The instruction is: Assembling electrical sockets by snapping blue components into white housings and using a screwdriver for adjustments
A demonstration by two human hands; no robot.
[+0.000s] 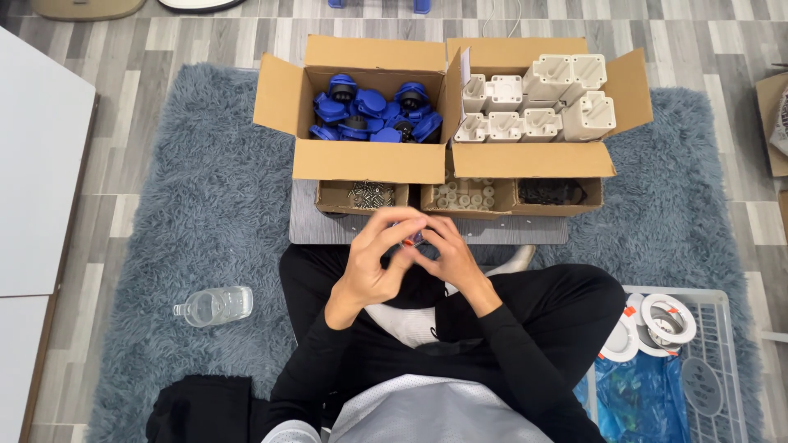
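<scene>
My left hand [374,261] and my right hand [443,256] meet above my crossed legs, fingers curled together around a small part [413,239] with a red and pale bit showing; most of it is hidden. Just beyond the hands stand three low cardboard trays: one with metal screws [371,194], one with small pale round pieces [465,195], one with dark parts [552,193]. Behind them an open carton holds blue plastic parts [373,111], and a second carton holds white plastic housings [538,107].
Everything sits on a shaggy grey-blue rug [209,205] over a wood-look floor. A clear plastic bottle [215,305] lies at my left. A white wire basket [712,361] with white round parts and a blue bag is at my right. White furniture [37,164] stands far left.
</scene>
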